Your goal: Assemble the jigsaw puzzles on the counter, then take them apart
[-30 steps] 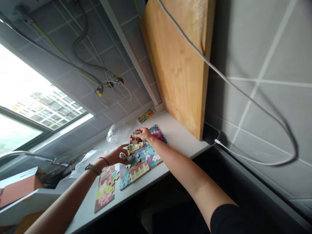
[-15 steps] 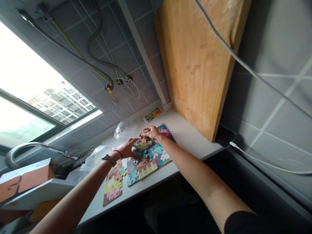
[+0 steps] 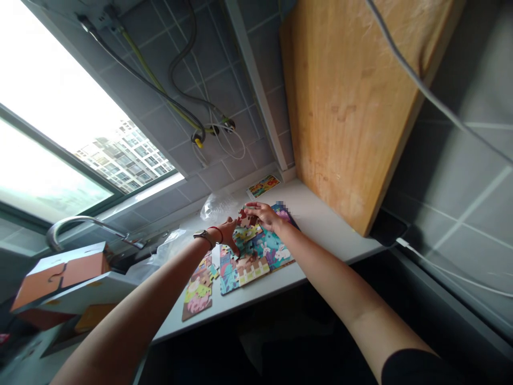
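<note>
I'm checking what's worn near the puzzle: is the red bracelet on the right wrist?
No, the red bracelet circles the left wrist, between the watch and the left hand.

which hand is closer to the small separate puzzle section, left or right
Left. The left hand is just beyond the small separate puzzle section, slightly to its right; the right hand is farther away, over the larger puzzle's far part.
</note>
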`<move>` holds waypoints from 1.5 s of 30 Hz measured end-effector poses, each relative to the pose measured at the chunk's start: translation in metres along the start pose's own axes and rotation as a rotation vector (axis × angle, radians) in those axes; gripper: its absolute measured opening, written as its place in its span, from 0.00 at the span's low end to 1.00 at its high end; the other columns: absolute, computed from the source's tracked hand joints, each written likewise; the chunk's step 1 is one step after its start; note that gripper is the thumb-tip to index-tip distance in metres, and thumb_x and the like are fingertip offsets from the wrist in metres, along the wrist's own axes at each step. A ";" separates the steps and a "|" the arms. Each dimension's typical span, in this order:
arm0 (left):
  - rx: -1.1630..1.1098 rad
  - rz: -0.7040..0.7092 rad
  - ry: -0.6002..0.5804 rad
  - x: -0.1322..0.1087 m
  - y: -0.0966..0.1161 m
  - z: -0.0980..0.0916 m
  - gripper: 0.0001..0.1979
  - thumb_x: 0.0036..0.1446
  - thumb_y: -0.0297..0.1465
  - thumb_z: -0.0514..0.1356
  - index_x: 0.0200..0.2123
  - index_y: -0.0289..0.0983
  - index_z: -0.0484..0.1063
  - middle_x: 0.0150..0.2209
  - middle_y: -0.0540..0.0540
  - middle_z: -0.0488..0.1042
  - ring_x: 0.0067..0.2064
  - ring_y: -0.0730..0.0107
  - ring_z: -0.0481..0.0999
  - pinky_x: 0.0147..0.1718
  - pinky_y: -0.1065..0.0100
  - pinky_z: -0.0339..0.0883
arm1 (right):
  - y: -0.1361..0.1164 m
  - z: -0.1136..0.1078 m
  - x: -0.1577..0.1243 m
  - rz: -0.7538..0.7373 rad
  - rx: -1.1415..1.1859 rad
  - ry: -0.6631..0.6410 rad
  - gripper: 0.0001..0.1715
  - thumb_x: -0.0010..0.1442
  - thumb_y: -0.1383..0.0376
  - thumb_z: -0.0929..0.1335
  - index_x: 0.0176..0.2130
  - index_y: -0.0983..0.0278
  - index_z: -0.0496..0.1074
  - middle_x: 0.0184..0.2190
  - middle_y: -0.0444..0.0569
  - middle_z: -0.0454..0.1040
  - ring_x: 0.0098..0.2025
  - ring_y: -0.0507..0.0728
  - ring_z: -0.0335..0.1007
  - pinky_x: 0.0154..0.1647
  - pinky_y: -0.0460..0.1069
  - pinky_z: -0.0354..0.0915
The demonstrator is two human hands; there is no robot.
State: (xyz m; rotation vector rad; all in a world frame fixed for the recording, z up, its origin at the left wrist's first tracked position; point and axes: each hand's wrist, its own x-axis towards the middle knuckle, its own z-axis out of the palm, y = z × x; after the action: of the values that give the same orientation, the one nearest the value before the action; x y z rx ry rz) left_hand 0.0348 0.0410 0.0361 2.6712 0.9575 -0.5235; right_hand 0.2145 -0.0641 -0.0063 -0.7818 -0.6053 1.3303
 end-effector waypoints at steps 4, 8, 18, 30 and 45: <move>-0.117 0.023 0.045 -0.005 -0.014 0.007 0.59 0.14 0.45 0.81 0.56 0.39 0.69 0.52 0.38 0.74 0.51 0.42 0.78 0.51 0.51 0.72 | -0.007 0.001 -0.004 -0.011 0.068 -0.014 0.25 0.54 0.57 0.80 0.50 0.60 0.76 0.33 0.47 0.83 0.33 0.58 0.81 0.28 0.47 0.72; -0.147 0.005 0.084 -0.004 -0.023 0.009 0.51 0.18 0.46 0.80 0.50 0.39 0.70 0.50 0.39 0.74 0.48 0.46 0.77 0.48 0.51 0.73 | -0.008 0.002 -0.004 -0.008 0.103 -0.013 0.27 0.53 0.58 0.80 0.51 0.60 0.75 0.34 0.47 0.84 0.36 0.58 0.82 0.30 0.48 0.73; -0.220 0.050 0.078 -0.001 -0.009 0.003 0.47 0.25 0.39 0.80 0.54 0.39 0.71 0.48 0.40 0.78 0.50 0.48 0.78 0.49 0.54 0.71 | -0.007 0.001 -0.004 0.009 0.132 -0.018 0.28 0.54 0.59 0.79 0.52 0.60 0.74 0.37 0.47 0.84 0.36 0.58 0.81 0.30 0.49 0.73; -0.288 0.006 0.106 -0.005 -0.002 0.005 0.27 0.28 0.42 0.76 0.36 0.41 0.78 0.37 0.46 0.81 0.43 0.46 0.79 0.43 0.55 0.72 | -0.004 0.000 0.001 -0.061 0.081 0.037 0.25 0.51 0.58 0.80 0.46 0.60 0.75 0.34 0.48 0.83 0.35 0.59 0.81 0.32 0.50 0.74; -1.274 -0.069 0.894 0.013 0.013 0.027 0.32 0.36 0.52 0.75 0.37 0.38 0.70 0.33 0.47 0.78 0.33 0.66 0.80 0.35 0.63 0.77 | 0.022 -0.005 0.018 -0.234 -0.091 0.211 0.17 0.49 0.68 0.77 0.41 0.62 0.78 0.34 0.42 0.79 0.34 0.51 0.75 0.36 0.44 0.70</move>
State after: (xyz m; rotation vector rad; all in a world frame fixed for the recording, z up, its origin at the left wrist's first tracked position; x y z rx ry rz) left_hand 0.0459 0.0292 0.0076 1.5673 1.0188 1.0417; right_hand 0.2081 -0.0457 -0.0277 -0.8842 -0.5723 0.9976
